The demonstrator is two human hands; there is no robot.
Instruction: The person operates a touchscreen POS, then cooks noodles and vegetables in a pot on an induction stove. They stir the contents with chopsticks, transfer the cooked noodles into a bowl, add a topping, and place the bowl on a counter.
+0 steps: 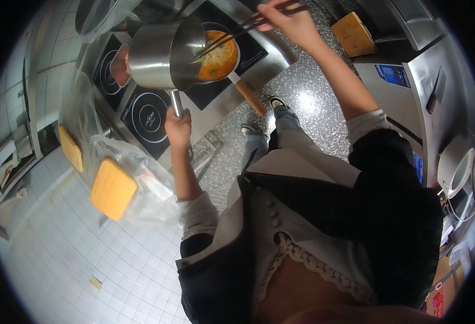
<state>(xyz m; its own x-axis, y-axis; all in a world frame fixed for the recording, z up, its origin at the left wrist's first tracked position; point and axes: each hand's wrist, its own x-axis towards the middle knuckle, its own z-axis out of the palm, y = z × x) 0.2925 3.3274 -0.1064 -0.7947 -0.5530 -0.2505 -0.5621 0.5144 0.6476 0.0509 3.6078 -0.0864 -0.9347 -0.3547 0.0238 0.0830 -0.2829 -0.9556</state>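
Observation:
My left hand (178, 128) grips the metal handle of a steel saucepan (150, 54), holding it tilted on its side with the mouth facing right. Directly beside that mouth stands a pan (250, 97) with a wooden handle, on the cooktop. Orange soup (216, 70) fills it, with pale noodle-like strands (218, 51) on top. From the upper right, my right hand (291, 24) pinches a pair of dark chopsticks (240, 29). Their tips reach to the saucepan's mouth and the strands. The saucepan's inside is mostly hidden.
Black induction hobs (148, 116) lie left of and below the saucepan. A pinkish object (120, 66) shows behind it. Clear plastic (151, 186) hangs beside a wooden board (113, 189). On the right are a knife (434, 97), a white pot (456, 173) and another wooden block (354, 35).

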